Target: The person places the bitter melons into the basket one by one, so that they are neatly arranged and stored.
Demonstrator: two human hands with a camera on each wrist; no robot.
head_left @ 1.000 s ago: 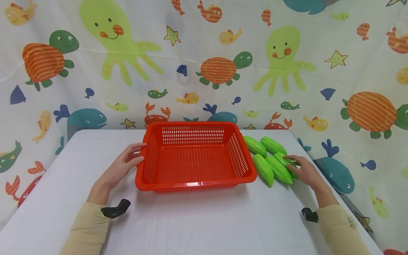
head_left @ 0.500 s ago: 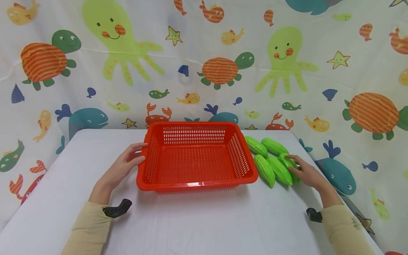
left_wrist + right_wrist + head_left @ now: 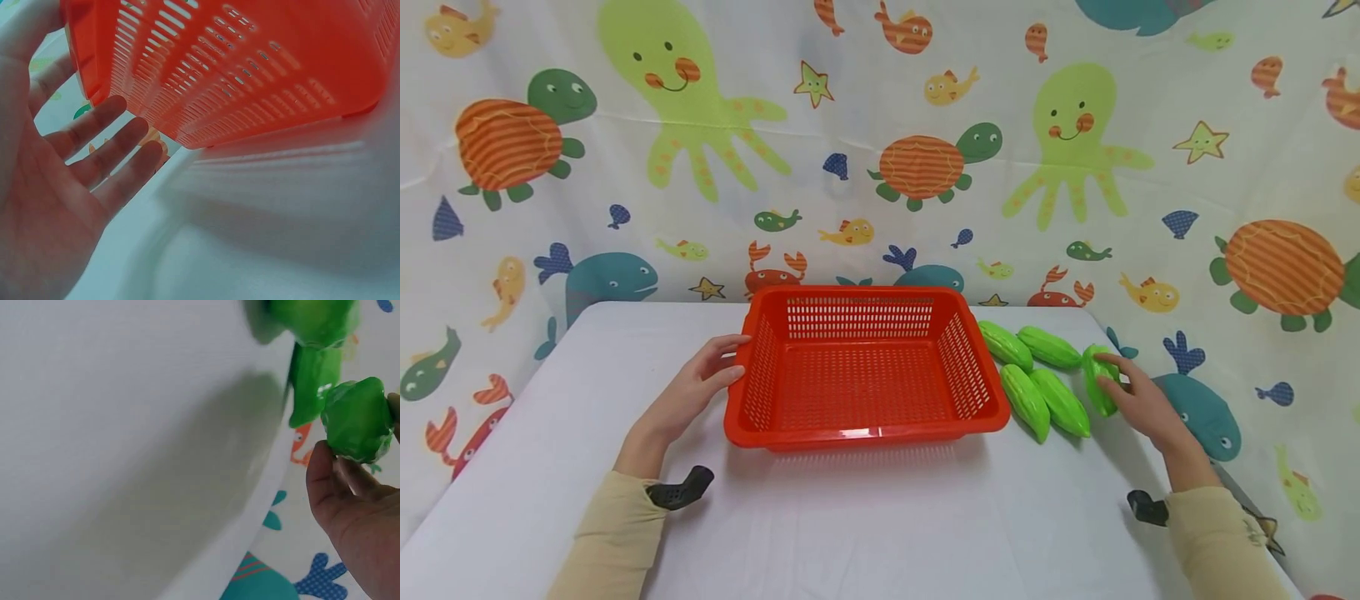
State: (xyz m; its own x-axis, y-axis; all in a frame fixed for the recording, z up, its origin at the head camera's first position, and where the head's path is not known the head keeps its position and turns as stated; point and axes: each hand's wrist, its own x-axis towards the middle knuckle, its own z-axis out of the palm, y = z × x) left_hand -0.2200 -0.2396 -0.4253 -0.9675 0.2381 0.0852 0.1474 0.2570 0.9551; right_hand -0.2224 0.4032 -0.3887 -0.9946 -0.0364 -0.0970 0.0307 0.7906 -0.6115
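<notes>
My right hand (image 3: 1150, 408) pinches a green, ridged cucumber-like vegetable (image 3: 1096, 379) between thumb and fingers. In the right wrist view, the held cucumber (image 3: 356, 422) appears end-on, lifted over the table's edge. Several similar green cucumbers (image 3: 1062, 402) lie to the left of that hand, beside the basket. At the table's middle stands a red plastic basket (image 3: 865, 435) with slotted walls and nothing in it. My left hand (image 3: 688, 392) touches its left rim with extended fingers. The left wrist view shows that palm (image 3: 47, 219) and relaxed, spread fingers beside the basket's outer wall (image 3: 206, 81).
A white cloth covers the table (image 3: 880, 533). Behind and at the sides hangs a curtain (image 3: 850, 108) printed with sea animals. Each wrist wears a black camera mount, such as the left one (image 3: 681, 489). The table's right edge runs close by my right hand.
My right hand has taken hold of the rightmost cucumber and drawn it away to the right, up from the others. The left hand stays at the basket's rim.
</notes>
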